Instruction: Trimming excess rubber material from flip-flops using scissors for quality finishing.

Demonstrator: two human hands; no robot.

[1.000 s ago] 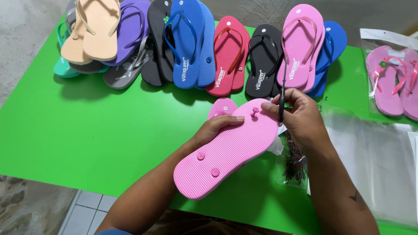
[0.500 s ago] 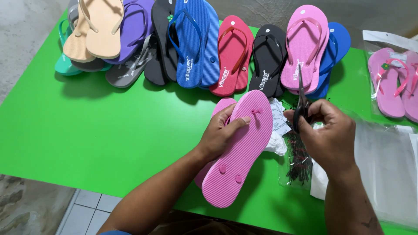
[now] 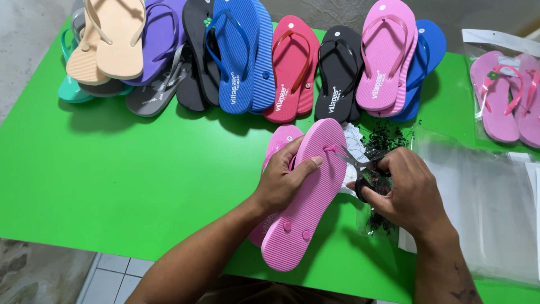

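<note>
bench: we see a bright green bench (image 3: pixel 112 169) carrying everything; its near half left of the hands is bare, which gives room to work.
clear bags: a stack of flat see-through bags (image 3: pixel 484 214) lies at our right, just beside the right hand, within easy reach.
sandal row: finished pairs (image 3: pixel 247 56) overlap along the far edge, straps up, in tan, purple, grey, black, blue, red and pink; we judge they are parked out of the work zone. White print on several footbeds.
packed pair: far right, a pink pair (image 3: pixel 500 95) is already sealed in a clear bag with a white header strip on top.
pink sandal: (image 3: pixel 309 197) is held sole up, tilted off the bench, so the strap plug near the toe faces the blades. Its mate (image 3: pixel 281 141) lies under it.
left hand: (image 3: pixel 284 180) is wrapped round the sandal's edge, thumb pressed on the ribbed sole, steadying it.
right hand: (image 3: pixel 402 194) is closed through the handles of small scissors (image 3: pixel 360 166), tips at the plug.
small bag: a clear packet of dark bits (image 3: pixel 382 141) lies under the right hand.
</note>
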